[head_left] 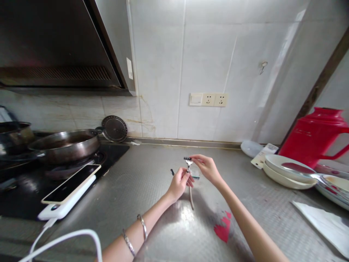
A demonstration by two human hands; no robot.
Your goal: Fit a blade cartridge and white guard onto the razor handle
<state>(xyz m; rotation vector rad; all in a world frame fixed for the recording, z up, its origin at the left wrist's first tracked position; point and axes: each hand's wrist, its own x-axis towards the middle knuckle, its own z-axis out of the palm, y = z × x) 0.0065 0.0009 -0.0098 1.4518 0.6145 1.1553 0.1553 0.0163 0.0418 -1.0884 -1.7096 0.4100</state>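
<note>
My left hand (180, 183) is closed around the upper part of a razor (188, 165), whose silvery neck points up and away. At its top sits a narrow black blade head (187, 158). The fingertips of my right hand (206, 168) pinch the right end of that blade head. Just behind my left fingers is a small clear plastic case (195, 174), partly covered by them. A thin beige curved stick (191, 199) shows below my left hand; whether it joins the razor is hidden. A small black piece (172, 172) lies to the left of my fingers.
On the left a stove holds a steel pan (68, 147); a phone (72, 183) rests on a white power bank (68, 203) with a cable. At right are a red thermos jug (313, 134), stacked bowls (289, 178) and white paper (324, 225). A red patch (224, 229) marks the steel counter.
</note>
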